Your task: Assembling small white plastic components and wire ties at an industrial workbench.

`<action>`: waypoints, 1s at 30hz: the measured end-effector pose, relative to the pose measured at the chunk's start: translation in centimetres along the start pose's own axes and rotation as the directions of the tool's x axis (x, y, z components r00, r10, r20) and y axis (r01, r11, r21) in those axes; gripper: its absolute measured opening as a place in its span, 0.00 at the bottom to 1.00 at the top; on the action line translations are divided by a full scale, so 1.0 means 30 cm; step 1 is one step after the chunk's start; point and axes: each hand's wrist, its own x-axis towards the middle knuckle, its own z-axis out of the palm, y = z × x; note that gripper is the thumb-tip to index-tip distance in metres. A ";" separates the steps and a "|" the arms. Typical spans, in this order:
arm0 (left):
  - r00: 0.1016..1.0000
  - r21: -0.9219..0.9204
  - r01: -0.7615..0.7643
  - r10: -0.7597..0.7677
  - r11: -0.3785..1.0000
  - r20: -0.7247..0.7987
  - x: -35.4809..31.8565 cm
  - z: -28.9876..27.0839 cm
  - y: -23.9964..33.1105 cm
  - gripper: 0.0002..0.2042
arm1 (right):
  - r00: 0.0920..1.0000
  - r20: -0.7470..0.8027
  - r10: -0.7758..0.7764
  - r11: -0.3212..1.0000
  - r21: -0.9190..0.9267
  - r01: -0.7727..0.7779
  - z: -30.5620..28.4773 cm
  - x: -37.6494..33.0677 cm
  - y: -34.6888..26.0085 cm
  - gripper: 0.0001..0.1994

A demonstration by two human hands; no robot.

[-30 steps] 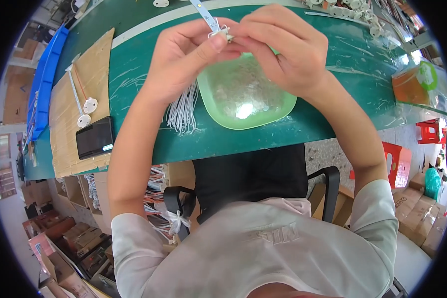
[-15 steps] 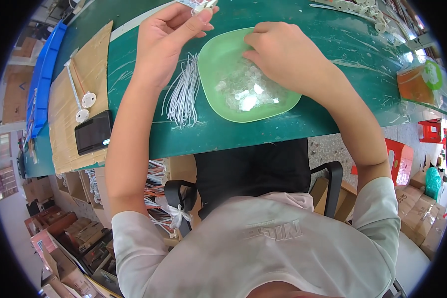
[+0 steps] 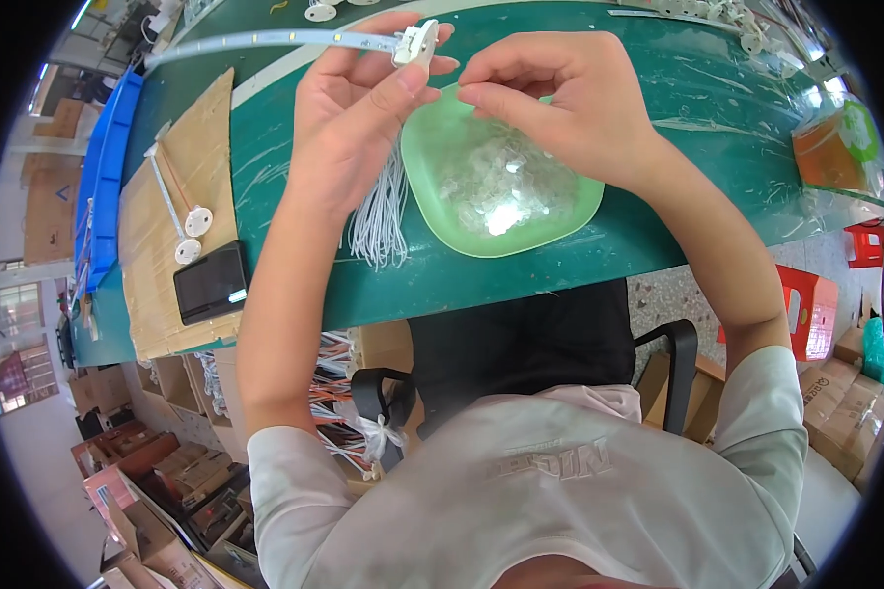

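Between its thumb and fingers, my left hand [image 3: 349, 133] grips a white round connector [image 3: 417, 44] with an LED strip [image 3: 265, 39] running off to the left. Close to its right, my right hand [image 3: 589, 113] has thumb and forefinger pinched together; whatever is between them is too small to make out. Under the right hand sits a light green plastic bowl [image 3: 432, 216] holding many small clear plastic pieces [image 3: 506, 182]. A bundle of white wires [image 3: 378, 226] lies left of the bowl, partly covered by my left wrist.
On the left, a cardboard sheet [image 3: 211, 147] carries a black phone [image 3: 211, 283] and strips with round white discs [image 3: 197, 221]. Beyond it is a blue bin [image 3: 108, 177]. An orange container with a green label [image 3: 830, 157] stands at the far right of the green table [image 3: 697, 221].
My right hand has lifted out of the bowl and come toward the left hand, pinched. The connector has lowered into fuller view with its strip stretching left. The whole view has shifted slightly.
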 end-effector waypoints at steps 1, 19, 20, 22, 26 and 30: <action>0.999 -0.024 -0.014 0.015 1.000 0.041 0.000 0.002 0.001 0.24 | 0.997 -0.051 -0.049 0.993 0.106 0.054 0.008 -0.003 0.003 0.04; 0.999 -0.330 -0.044 0.044 0.943 -0.010 -0.027 0.048 -0.026 0.24 | 0.828 -0.293 -0.478 0.878 -0.124 0.463 0.055 -0.003 0.000 0.09; 0.999 -0.328 -0.036 0.033 0.944 -0.016 -0.026 0.045 -0.026 0.24 | 0.786 -0.277 -0.553 0.832 -0.233 0.504 0.055 0.000 0.003 0.10; 0.999 -0.327 -0.020 0.027 0.945 0.018 -0.023 0.026 -0.019 0.24 | 0.790 -0.235 -0.567 0.823 -0.201 0.531 0.034 0.005 0.003 0.09; 0.989 -0.359 0.009 0.045 0.933 0.141 -0.023 0.016 -0.010 0.24 | 0.837 -0.157 -0.524 0.851 -0.054 0.523 0.003 0.005 -0.007 0.08; 0.994 -0.376 -0.019 0.058 0.926 0.094 -0.027 0.038 -0.014 0.24 | 0.869 -0.207 -0.450 0.892 -0.046 0.451 0.032 -0.011 -0.017 0.07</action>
